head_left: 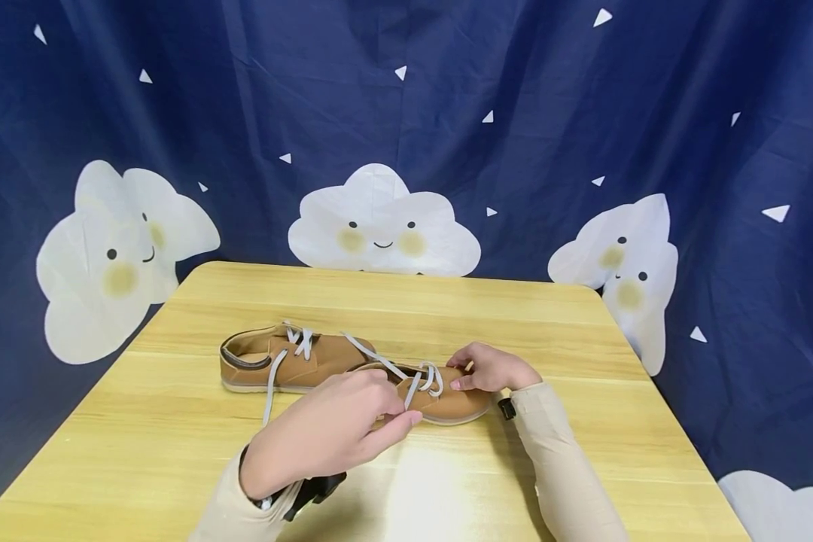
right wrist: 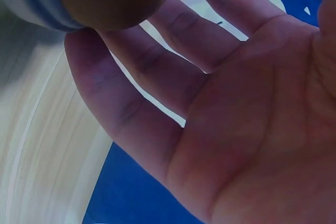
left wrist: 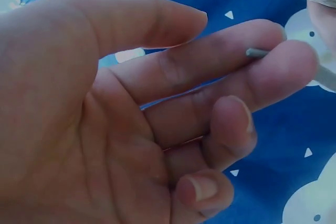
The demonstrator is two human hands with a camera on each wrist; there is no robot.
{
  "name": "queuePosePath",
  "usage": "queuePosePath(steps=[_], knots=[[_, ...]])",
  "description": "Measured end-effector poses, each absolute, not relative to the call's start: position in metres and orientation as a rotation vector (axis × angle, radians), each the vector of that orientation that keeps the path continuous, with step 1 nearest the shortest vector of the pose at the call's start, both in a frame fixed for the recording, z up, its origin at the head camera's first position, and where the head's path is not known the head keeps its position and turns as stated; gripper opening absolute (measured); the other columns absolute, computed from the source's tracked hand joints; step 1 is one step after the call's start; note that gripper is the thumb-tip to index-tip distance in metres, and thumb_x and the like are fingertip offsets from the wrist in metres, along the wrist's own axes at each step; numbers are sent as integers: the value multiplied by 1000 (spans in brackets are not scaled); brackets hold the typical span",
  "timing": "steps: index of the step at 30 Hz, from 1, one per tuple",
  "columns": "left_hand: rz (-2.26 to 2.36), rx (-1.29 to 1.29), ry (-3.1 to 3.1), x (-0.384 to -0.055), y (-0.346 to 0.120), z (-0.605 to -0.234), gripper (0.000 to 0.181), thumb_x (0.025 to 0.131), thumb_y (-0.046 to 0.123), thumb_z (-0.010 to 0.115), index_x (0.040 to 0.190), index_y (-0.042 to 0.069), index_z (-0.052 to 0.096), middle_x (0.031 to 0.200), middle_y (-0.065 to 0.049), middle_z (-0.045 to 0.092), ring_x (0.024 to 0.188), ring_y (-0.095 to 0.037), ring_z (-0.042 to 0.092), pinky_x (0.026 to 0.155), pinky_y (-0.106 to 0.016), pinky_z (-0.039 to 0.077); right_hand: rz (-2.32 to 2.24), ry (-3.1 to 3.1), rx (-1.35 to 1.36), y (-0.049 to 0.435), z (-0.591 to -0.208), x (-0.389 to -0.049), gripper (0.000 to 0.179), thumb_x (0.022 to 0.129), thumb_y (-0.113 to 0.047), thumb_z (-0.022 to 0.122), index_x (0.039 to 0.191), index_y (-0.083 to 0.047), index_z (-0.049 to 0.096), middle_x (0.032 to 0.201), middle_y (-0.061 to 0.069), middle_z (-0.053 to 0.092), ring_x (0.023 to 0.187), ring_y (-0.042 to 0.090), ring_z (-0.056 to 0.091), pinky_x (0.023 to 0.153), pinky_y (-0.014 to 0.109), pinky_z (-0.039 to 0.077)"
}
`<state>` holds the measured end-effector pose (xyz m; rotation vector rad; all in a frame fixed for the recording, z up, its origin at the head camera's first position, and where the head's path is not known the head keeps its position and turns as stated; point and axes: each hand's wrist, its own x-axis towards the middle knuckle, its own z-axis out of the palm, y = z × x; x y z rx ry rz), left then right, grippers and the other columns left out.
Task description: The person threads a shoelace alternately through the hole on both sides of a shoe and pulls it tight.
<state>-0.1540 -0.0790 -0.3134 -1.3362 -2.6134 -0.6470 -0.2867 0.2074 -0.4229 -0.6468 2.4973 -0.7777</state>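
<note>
A brown leather shoe [head_left: 457,407] with grey laces [head_left: 434,379] lies right of centre in the head view, toe to the right. My right hand [head_left: 491,369] grips its toe, thumb on the near side and fingers on the far side. The right wrist view shows the toe [right wrist: 118,1] above the fingertips. Over the shoe's heel end, partly hiding it, is my left hand [head_left: 335,421]. In the left wrist view a thin grey lace end [left wrist: 256,52] is pinched between the index and middle fingers, with the thumb apart from them.
A second brown shoe [head_left: 335,360] lies behind and to the left, its heel at the left and its toe overlapped by the nearer one. One of its laces [head_left: 271,388] trails onto the wooden table [head_left: 142,444]. A blue curtain [head_left: 352,90] with clouds hangs behind.
</note>
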Motion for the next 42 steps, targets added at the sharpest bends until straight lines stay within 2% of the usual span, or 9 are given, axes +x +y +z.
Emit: queuePosePath(steps=[11, 16, 19, 26, 29, 32, 37, 42], knots=[[-691, -1321, -2598, -146, -94, -306, 45, 105, 32, 59, 61, 26, 50, 61, 17, 33, 63, 3, 36, 60, -14, 35, -774, 2505, -623, 206, -421, -285, 36, 94, -11, 75, 126, 4, 69, 116, 13, 75, 107, 25, 69, 91, 38, 58], [-713, -1338, -2625, -147, -99, -305, 46, 105, 33, 59, 61, 26, 48, 63, 16, 37, 62, 4, 36, 58, -15, 35, -760, 2517, -629, 206, -419, -286, 35, 93, -12, 77, 124, 4, 70, 115, 14, 75, 105, 25, 70, 90, 36, 58], [-731, -1392, -2687, -147, -101, -306, 47, 106, 36, 57, 62, 25, 47, 64, 16, 38, 61, 5, 35, 56, -15, 34, -785, 2557, -629, 205, -416, -286, 31, 93, -12, 77, 119, 3, 72, 113, 14, 75, 102, 24, 71, 87, 34, 59], [-731, -1449, -2890, -160, -98, -317, 47, 104, 34, 61, 59, 25, 49, 55, 21, 26, 51, 7, 27, 48, -16, 23, -963, 2580, -800, 197, -406, -281, 15, 97, -13, 71, 106, -2, 76, 99, 9, 79, 87, 13, 69, 79, 28, 56], [-684, -1396, -2968, -168, -93, -323, 47, 101, 31, 65, 56, 25, 51, 51, 21, 28, 47, 5, 28, 46, -17, 24, -1048, 2546, -804, 192, -403, -277, 12, 97, -13, 70, 104, -4, 75, 97, 7, 79, 85, 9, 66, 79, 25, 55], [-650, -1362, -3034, -176, -89, -328, 47, 100, 31, 66, 54, 25, 54, 49, 21, 36, 45, 3, 34, 45, -18, 30, -1095, 2530, -782, 190, -402, -275, 10, 96, -11, 71, 103, -3, 73, 96, 8, 78, 85, 8, 67, 78, 24, 55], [-671, -1316, -3133, -187, -85, -334, 35, 99, 33, 68, 65, 27, 67, 45, 18, 52, 46, 0, 50, 52, -21, 44, -1142, 2481, -749, 189, -402, -273, 14, 95, -7, 72, 105, 2, 69, 93, 13, 76, 81, 11, 66, 73, 24, 54], [-700, -1254, -3095, -203, -79, -348, 25, 100, 28, 66, 76, 23, 70, 57, 14, 49, 49, -1, 43, 49, -23, 37, -1194, 2391, -684, 187, -402, -273, 20, 94, -5, 72, 110, 4, 65, 87, 16, 75, 76, 15, 66, 67, 24, 52]])
